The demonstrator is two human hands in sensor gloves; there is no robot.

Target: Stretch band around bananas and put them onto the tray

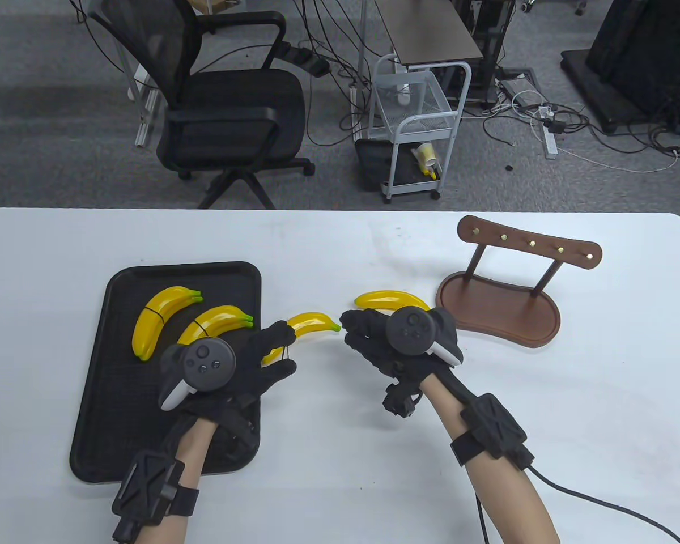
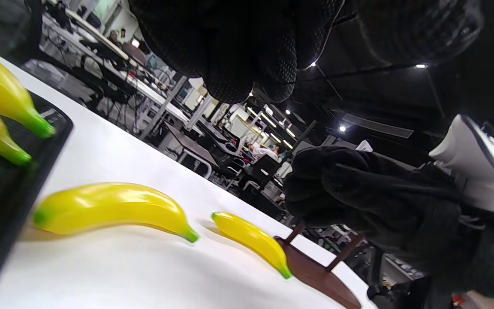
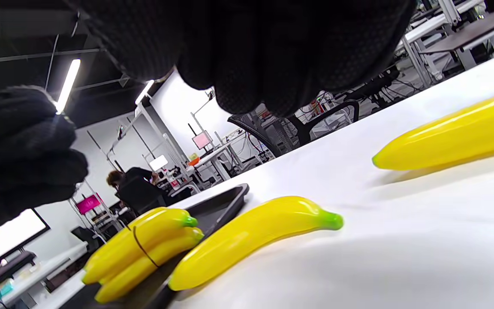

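Observation:
A black tray at the left holds two banded banana pairs; one pair shows its dark band in the right wrist view. A loose banana lies just right of the tray. A second one lies further right. My left hand hovers over the near loose banana, with a thin band stretched between forefinger and thumb. My right hand sits by that banana's green tip, fingers loosely curled and holding nothing that I can see.
A brown wooden stand with a row of pegs stands at the right, close behind my right hand. An office chair and a small white trolley stand on the floor beyond the table's far edge.

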